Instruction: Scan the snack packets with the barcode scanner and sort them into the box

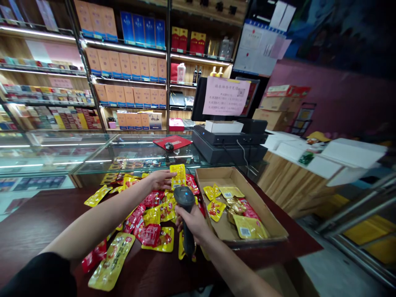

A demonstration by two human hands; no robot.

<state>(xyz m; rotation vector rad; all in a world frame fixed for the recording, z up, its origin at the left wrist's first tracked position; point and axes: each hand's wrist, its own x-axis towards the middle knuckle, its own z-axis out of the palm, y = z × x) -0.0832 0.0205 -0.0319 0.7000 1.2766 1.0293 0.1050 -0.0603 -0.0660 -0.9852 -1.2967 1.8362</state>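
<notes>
My left hand [161, 180] grips a yellow snack packet [177, 175] by its left edge, holding it up above the pile. My right hand [194, 222] is wrapped round the handle of a dark barcode scanner [185, 198], whose head is right below the packet and shows a small blue light. Under and around both hands lies a heap of red packets [150, 235] and yellow packets [167, 238] on the dark red-brown table [37, 218]. Just right of the scanner, a shallow cardboard box [241, 175] holds several yellow, gold and red packets.
Behind the table stand a glass counter [93, 154], a red mouse pad [182, 142] with a mouse [168, 146], and a monitor [201, 99] over a dark cash drawer [229, 146]. Shelves of boxed goods [130, 66] line the back. White boxes [352, 150] sit on a wooden counter at right.
</notes>
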